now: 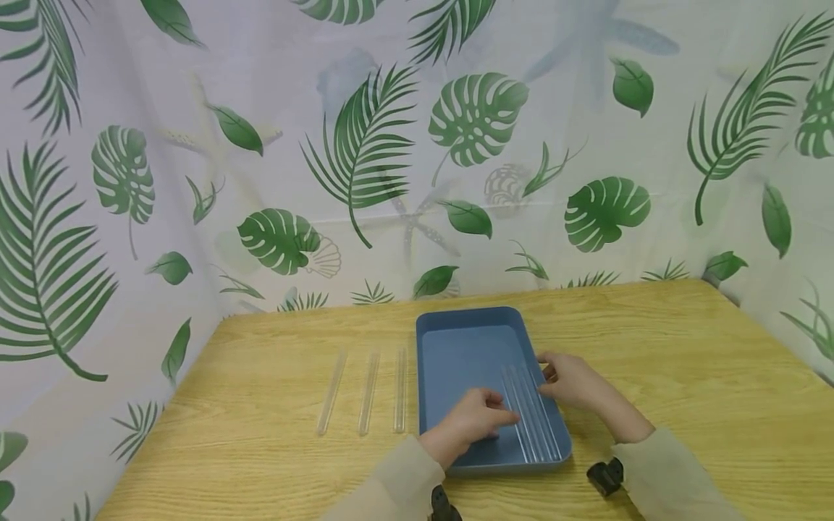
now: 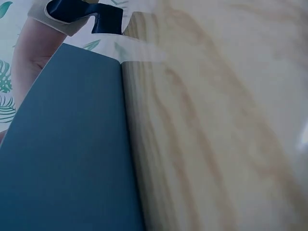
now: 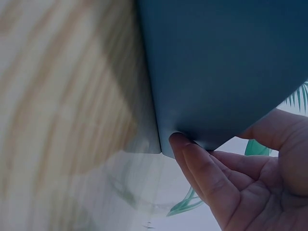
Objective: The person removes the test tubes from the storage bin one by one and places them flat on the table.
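Note:
A blue rectangular tray (image 1: 465, 340) lies on the table, with several clear tubes (image 1: 536, 423) side by side along its right part. Over the tray's near half hovers my left hand (image 1: 474, 418), thumb and fingers apart, beside the leftmost of these tubes. Nothing shows between its fingers. My right hand (image 1: 572, 380) is at the tray's right side. In the right wrist view its fingertips (image 3: 180, 140) touch the outer wall, and the thumb lies near the rim. The left wrist view shows the tray's outer wall (image 2: 77, 144) but not the left hand.
Three more clear tubes lie apart in a row left of the tray: a left one (image 1: 331, 394), a middle one (image 1: 368, 394) and a right one (image 1: 400, 394). The wooden table (image 1: 260, 405) is backed by a leaf-printed cloth (image 1: 391, 159).

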Action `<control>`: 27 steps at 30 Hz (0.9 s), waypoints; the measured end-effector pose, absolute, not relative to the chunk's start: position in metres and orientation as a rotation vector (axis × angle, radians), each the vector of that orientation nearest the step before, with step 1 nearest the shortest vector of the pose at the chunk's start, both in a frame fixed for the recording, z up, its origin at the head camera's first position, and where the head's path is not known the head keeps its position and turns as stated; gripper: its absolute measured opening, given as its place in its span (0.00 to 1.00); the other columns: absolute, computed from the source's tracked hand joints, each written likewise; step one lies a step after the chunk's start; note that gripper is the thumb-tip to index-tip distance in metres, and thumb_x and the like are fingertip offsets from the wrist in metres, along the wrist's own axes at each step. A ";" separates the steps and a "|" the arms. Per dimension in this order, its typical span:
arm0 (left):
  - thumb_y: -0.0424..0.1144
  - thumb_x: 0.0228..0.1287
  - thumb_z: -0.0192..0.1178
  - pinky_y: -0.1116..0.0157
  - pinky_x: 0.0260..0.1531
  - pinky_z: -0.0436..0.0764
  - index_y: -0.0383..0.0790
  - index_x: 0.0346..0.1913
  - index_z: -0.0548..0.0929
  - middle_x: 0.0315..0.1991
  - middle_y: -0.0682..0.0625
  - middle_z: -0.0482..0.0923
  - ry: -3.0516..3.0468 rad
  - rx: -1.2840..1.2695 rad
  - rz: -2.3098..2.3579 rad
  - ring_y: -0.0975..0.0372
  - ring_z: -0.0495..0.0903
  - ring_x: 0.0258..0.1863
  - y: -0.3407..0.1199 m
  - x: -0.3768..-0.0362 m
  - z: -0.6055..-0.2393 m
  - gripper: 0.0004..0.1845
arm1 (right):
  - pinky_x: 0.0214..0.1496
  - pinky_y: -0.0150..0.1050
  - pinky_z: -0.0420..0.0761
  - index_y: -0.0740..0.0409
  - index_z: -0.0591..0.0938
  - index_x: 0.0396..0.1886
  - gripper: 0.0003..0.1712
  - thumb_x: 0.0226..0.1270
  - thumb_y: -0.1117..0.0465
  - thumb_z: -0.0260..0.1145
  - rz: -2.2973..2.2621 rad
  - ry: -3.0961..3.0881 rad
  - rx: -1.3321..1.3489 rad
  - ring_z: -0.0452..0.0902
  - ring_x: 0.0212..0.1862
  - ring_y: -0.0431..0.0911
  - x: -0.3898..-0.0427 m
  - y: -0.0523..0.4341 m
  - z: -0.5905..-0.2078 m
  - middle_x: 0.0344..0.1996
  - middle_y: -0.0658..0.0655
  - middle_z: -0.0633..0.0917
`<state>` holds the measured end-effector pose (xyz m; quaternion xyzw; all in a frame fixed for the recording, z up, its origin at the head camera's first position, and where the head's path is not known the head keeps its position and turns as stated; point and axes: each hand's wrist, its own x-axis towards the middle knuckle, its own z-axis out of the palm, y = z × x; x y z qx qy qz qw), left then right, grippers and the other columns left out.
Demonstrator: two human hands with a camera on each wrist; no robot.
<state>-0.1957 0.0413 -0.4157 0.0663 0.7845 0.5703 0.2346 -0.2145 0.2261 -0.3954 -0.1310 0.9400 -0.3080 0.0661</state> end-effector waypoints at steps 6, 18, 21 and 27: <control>0.36 0.54 0.61 0.57 0.37 0.76 0.28 0.53 0.70 0.46 0.41 0.72 2.108 0.121 1.578 0.53 0.75 0.42 0.047 -0.197 -0.410 0.24 | 0.32 0.44 0.76 0.80 0.66 0.52 0.28 0.52 0.70 0.63 -0.915 2.848 -0.410 0.75 0.36 0.55 -0.217 0.228 -0.394 0.32 0.65 0.78; 0.36 0.54 0.62 0.61 0.36 0.77 0.30 0.50 0.72 0.43 0.44 0.73 2.126 0.016 1.666 0.55 0.76 0.38 0.056 -0.195 -0.412 0.22 | 0.33 0.44 0.76 0.80 0.66 0.52 0.28 0.52 0.70 0.62 -0.920 2.843 -0.431 0.75 0.37 0.57 -0.217 0.228 -0.392 0.33 0.67 0.78; 0.36 0.54 0.61 0.61 0.36 0.77 0.30 0.50 0.71 0.44 0.44 0.72 2.121 0.015 1.681 0.55 0.76 0.38 0.055 -0.196 -0.414 0.21 | 0.33 0.44 0.76 0.81 0.66 0.51 0.28 0.52 0.70 0.62 -0.918 2.849 -0.443 0.75 0.37 0.57 -0.217 0.227 -0.392 0.33 0.67 0.78; 0.36 0.55 0.61 0.61 0.35 0.77 0.28 0.51 0.70 0.42 0.44 0.73 2.098 0.021 1.682 0.55 0.77 0.37 0.052 -0.195 -0.419 0.22 | 0.32 0.44 0.76 0.81 0.67 0.50 0.27 0.51 0.70 0.62 -0.917 2.855 -0.432 0.76 0.36 0.56 -0.216 0.224 -0.395 0.32 0.65 0.79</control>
